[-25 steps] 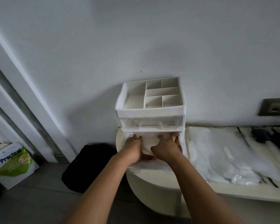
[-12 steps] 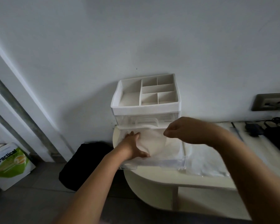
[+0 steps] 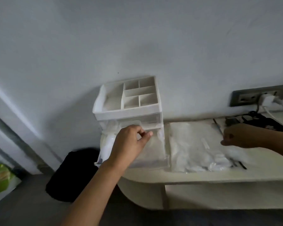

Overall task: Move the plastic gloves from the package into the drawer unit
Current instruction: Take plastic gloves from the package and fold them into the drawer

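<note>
Dim, flat, bluish-grey light, no glare. Soft shadow on pale grey wall (image 3: pixel 137 38) left of white plastic compartmented drawer unit (image 3: pixel 128 114). Right of unit, right hand (image 3: pixel 238 136) and clear plastic package (image 3: pixel 194 144) motion-blurred. Straight lines bow near frame edges.

On the cream rounded table (image 3: pixel 203 176), the white plastic drawer unit (image 3: pixel 127 103) stands against the wall (image 3: pixel 137 38), its clear bottom drawer (image 3: pixel 150 165) out toward six o'clock. The clear plastic glove package (image 3: pixel 194 144) lies at its three o'clock.
</note>
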Action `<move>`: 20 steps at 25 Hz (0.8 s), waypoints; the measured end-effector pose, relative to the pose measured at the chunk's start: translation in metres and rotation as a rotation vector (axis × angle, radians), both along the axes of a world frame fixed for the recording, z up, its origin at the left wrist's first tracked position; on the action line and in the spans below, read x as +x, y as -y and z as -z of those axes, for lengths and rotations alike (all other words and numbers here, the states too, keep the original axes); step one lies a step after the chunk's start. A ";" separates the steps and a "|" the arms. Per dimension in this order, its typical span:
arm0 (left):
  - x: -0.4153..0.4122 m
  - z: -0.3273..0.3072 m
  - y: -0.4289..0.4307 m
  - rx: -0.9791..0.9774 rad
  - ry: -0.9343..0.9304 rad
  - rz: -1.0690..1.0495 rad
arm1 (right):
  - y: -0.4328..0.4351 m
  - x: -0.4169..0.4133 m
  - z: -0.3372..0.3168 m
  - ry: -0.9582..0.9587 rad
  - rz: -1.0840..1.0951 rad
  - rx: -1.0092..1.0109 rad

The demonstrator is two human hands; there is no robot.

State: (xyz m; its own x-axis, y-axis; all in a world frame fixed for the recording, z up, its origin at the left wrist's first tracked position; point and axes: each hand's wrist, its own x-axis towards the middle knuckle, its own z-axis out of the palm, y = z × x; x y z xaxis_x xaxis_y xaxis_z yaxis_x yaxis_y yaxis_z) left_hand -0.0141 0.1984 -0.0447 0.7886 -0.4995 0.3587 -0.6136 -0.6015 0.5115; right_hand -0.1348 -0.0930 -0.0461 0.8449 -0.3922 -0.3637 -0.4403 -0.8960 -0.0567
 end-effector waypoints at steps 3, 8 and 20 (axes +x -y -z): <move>-0.020 0.000 0.030 -0.036 0.028 0.203 | 0.037 -0.013 0.031 -0.121 0.100 0.049; -0.050 0.023 0.097 -0.027 -0.008 0.385 | 0.070 -0.022 0.050 0.007 0.306 0.359; -0.060 0.138 0.166 0.437 -0.073 0.240 | 0.072 -0.021 0.065 0.144 0.388 0.553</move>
State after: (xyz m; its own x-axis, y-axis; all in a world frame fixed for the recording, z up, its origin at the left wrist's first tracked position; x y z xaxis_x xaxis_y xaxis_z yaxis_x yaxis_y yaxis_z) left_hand -0.0742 0.0328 -0.1831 0.6482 -0.7612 0.0232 -0.7329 -0.6153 0.2903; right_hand -0.1558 -0.1645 -0.1108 0.7359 -0.4650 -0.4921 -0.6770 -0.4982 -0.5417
